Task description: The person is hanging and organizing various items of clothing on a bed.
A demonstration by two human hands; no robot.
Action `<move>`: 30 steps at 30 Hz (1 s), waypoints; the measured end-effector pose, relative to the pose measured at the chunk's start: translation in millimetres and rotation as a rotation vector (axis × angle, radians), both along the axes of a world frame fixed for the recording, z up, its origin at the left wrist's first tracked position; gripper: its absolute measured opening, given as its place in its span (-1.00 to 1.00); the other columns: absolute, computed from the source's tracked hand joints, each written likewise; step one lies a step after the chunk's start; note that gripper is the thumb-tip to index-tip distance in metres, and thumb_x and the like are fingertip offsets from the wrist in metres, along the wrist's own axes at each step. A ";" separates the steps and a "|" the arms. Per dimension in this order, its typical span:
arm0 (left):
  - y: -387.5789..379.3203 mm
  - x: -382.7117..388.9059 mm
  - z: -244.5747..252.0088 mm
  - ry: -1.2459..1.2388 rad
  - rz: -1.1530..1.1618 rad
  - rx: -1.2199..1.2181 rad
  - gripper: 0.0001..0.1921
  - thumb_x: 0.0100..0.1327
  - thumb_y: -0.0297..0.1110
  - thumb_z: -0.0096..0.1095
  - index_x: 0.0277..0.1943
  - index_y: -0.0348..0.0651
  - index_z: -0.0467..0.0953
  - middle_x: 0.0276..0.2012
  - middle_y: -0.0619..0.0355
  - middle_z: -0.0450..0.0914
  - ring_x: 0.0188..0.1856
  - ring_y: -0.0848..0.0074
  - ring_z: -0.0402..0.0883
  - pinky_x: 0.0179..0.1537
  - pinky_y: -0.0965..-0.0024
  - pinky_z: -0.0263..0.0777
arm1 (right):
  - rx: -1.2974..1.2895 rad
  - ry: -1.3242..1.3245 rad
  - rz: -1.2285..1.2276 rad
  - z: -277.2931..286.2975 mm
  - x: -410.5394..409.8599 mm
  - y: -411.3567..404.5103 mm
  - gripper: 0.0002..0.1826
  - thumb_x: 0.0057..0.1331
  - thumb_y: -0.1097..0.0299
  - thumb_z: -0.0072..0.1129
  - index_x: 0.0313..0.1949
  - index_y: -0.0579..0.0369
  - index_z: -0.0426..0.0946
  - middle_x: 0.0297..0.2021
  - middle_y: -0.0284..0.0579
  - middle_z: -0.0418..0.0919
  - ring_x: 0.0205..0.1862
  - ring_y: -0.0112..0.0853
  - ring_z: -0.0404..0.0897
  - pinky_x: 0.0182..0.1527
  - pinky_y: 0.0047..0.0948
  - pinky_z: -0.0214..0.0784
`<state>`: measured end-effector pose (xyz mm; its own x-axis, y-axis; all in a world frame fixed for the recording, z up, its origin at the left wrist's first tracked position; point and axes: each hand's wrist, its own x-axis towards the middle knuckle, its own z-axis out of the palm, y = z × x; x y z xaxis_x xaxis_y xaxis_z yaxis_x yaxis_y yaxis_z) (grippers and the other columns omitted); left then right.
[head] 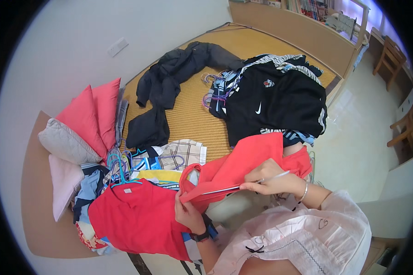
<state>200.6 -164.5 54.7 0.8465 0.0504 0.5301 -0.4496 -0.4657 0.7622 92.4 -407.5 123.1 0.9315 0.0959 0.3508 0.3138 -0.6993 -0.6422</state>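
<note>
A coral-red garment [227,168] is stretched between my two hands, over the near edge of the bed. My left hand [190,215] pinches its edge beside the rounded opening at the left end. My right hand [270,177] is closed around a thin pale clothes hanger [278,176]. One end of it sticks out past my wrist side, and a pale length runs along the garment's edge towards my left hand. Just left of my left hand lies a red V-neck top [137,220] with a turquoise hanger [122,168] at its neck.
Black sportswear [275,99] with hangers is piled at the back right of a woven mat [192,113]. A dark padded jacket [189,65] lies behind. Plaid shorts [184,153] and other hung clothes lie mid-left, by coral cushions [81,113]. Wooden chairs [390,62] stand right.
</note>
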 end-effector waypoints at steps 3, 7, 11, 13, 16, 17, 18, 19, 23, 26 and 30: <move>2.7 0.0 -1.9 0.091 0.019 -0.130 -0.74 0.32 -0.41 -0.02 -0.10 -0.40 0.55 -0.39 0.02 0.65 -0.34 0.38 0.63 -0.28 0.37 0.46 | -0.111 0.005 0.011 2.6 -3.7 7.1 -0.69 0.27 0.15 0.11 -0.53 0.08 0.52 -0.62 -0.18 0.45 -0.52 -0.27 0.50 -0.48 -0.25 0.24; 14.1 8.3 -7.1 0.446 0.055 -0.342 -0.73 0.33 -0.34 -0.04 -0.26 -0.36 0.58 -0.37 0.06 0.66 -0.31 0.35 0.64 -0.25 0.42 0.47 | -0.004 -0.129 0.039 2.3 0.2 5.9 -0.70 0.23 0.22 0.16 -0.58 0.12 0.47 -0.52 -0.23 0.39 -0.40 -0.32 0.44 -0.29 -0.38 0.24; 7.6 9.4 6.2 0.721 -0.290 -0.944 -0.75 0.31 -0.32 -0.05 -0.23 -0.29 0.55 -0.31 0.11 0.63 -0.29 0.42 0.63 -0.21 0.45 0.49 | 0.195 -0.020 0.075 -1.1 -3.9 -2.1 -0.74 0.25 0.27 0.13 -0.55 0.13 0.50 -0.45 -0.22 0.40 -0.32 -0.34 0.43 -0.20 -0.39 0.23; 3.5 9.0 9.6 0.996 -0.482 -1.230 -0.73 0.32 -0.30 -0.06 -0.17 -0.31 0.53 -0.26 0.12 0.61 -0.26 0.49 0.61 -0.19 0.44 0.50 | 0.387 0.003 0.069 0.1 -4.9 -4.0 -0.75 0.26 0.32 0.10 -0.55 0.14 0.50 -0.45 -0.21 0.41 -0.31 -0.37 0.44 -0.21 -0.41 0.25; -22.4 -4.3 6.7 1.059 -0.404 -1.136 -0.82 0.31 -0.41 -0.02 -0.16 -0.26 0.53 -0.26 0.21 0.57 -0.19 0.60 0.54 -0.18 0.58 0.38 | 0.649 -0.145 0.007 3.5 2.9 -12.2 -0.73 0.27 0.40 -0.01 -0.60 0.16 0.48 -0.43 -0.22 0.43 -0.32 -0.46 0.42 -0.25 -0.46 0.27; -23.9 -5.8 -1.3 0.967 -0.454 -0.959 -0.82 0.32 -0.41 -0.02 -0.15 -0.26 0.51 -0.28 0.24 0.55 -0.23 0.64 0.50 -0.21 0.59 0.36 | 0.653 -0.227 -0.039 10.5 8.6 -23.4 -0.71 0.28 0.40 -0.05 -0.61 0.17 0.46 -0.41 -0.20 0.46 -0.35 -0.44 0.42 -0.25 -0.47 0.26; -24.5 -5.3 -15.0 0.876 -0.498 -0.784 -0.83 0.33 -0.41 -0.02 -0.13 -0.25 0.50 -0.30 0.27 0.53 -0.27 0.69 0.46 -0.23 0.60 0.34 | 0.648 -0.263 -0.132 23.9 13.2 -32.4 -0.68 0.29 0.39 -0.07 -0.63 0.18 0.43 -0.43 -0.19 0.44 -0.37 -0.46 0.40 -0.26 -0.48 0.25; -28.2 -8.6 -23.0 0.789 -0.546 -0.613 -0.83 0.34 -0.42 -0.02 -0.12 -0.25 0.49 -0.32 0.29 0.50 -0.31 0.73 0.42 -0.26 0.62 0.32 | 0.730 -0.307 -0.152 35.6 15.1 -41.9 -0.63 0.33 0.35 -0.08 -0.65 0.19 0.41 -0.47 -0.21 0.40 -0.38 -0.48 0.38 -0.27 -0.50 0.22; -53.4 -23.3 -5.9 0.668 -0.707 -0.423 -0.93 0.28 -0.58 0.02 -0.31 -0.22 0.42 -0.38 0.37 0.42 -0.33 0.80 0.34 -0.31 0.62 0.28 | 0.789 -0.304 -0.115 65.9 26.3 -73.2 -0.58 0.42 0.27 -0.13 -0.61 0.20 0.35 -0.48 -0.24 0.36 -0.40 -0.51 0.34 -0.27 -0.54 0.21; -72.9 -21.9 8.6 0.450 -0.776 -0.297 -0.88 0.12 -0.66 0.13 -0.42 -0.27 0.34 -0.40 0.21 0.45 -0.32 0.65 0.44 -0.30 0.58 0.31 | 0.771 -0.162 0.055 75.7 33.0 -72.1 -0.59 0.43 0.30 -0.16 -0.60 0.18 0.33 -0.49 -0.24 0.36 -0.42 -0.51 0.35 -0.30 -0.54 0.24; -97.8 -9.2 33.9 0.197 -0.766 -0.122 -0.85 0.01 -0.65 0.16 -0.47 -0.32 0.30 -0.41 0.07 0.47 -0.32 0.45 0.49 -0.26 0.44 0.35 | 0.651 0.168 0.333 84.1 34.0 -52.0 -0.59 0.42 0.19 -0.12 -0.57 0.14 0.32 -0.50 -0.15 0.43 -0.36 -0.41 0.45 -0.22 -0.45 0.33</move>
